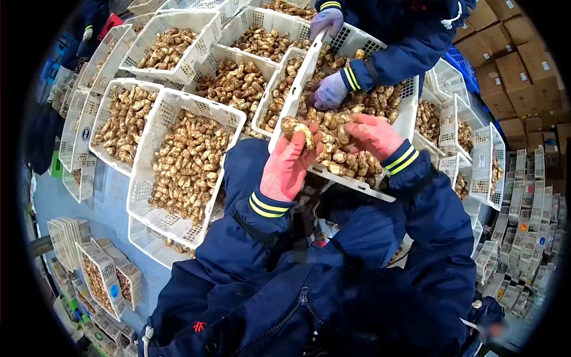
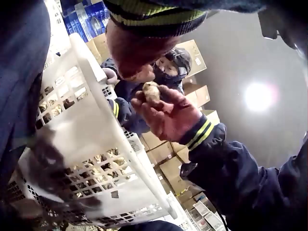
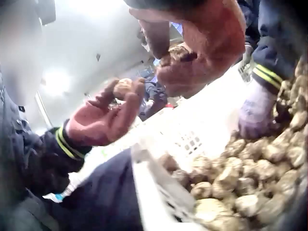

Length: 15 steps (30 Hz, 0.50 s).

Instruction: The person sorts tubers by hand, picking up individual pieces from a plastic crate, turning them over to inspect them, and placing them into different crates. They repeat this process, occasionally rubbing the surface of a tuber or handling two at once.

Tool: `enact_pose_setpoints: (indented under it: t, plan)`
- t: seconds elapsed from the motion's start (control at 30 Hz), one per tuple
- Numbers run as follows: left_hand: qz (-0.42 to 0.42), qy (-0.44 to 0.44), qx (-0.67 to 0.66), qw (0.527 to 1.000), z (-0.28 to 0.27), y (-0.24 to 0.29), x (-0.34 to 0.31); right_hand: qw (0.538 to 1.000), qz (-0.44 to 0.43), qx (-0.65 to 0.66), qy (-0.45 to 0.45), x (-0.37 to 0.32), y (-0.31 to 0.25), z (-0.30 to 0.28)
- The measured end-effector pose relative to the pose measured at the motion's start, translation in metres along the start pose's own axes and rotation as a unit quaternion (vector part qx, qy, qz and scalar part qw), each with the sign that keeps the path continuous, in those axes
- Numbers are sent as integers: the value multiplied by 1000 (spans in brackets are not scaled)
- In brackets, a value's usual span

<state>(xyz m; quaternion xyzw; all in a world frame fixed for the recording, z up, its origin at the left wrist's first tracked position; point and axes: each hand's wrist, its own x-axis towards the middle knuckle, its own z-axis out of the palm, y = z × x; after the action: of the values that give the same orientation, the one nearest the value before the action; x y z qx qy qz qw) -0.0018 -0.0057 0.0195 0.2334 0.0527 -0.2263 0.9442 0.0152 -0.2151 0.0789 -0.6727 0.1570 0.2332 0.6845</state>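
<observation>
In a pink glove, my left hand (image 1: 286,169) pinches a knobbly brown tuber (image 1: 298,132) between thumb and fingers. My right hand (image 1: 376,137), gloved alike, grips another tuber (image 1: 338,128) close beside it. Both hands are raised over the near end of a white slotted crate (image 1: 363,189) heaped with similar tubers. The right wrist view shows the left hand's tuber (image 3: 124,87) at the fingertips and the right hand's tuber (image 3: 176,54) in its curled fingers. In the left wrist view the right hand (image 2: 171,116) holds its tuber (image 2: 151,93) upright, with earth-coloured patches.
Across the crate another person's lilac-gloved hand (image 1: 331,92) reaches into the tubers; their other glove (image 1: 327,22) is at the crate's far rim. More tuber-filled crates (image 1: 143,190) stand at the left. Cardboard boxes (image 1: 514,74) and stacked crates (image 1: 523,214) rise at the right.
</observation>
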Motion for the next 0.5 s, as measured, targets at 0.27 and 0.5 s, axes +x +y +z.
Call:
enact_pose_setpoints:
  t: [0.27,0.5]
  plan:
    - [-51,31,66,996,-6,8,-7,994,-80,-72,-11,15,1,-18]
    - [-114,-10,0,993,4,-4,-14,958,-177,-203,-99,2,9,55]
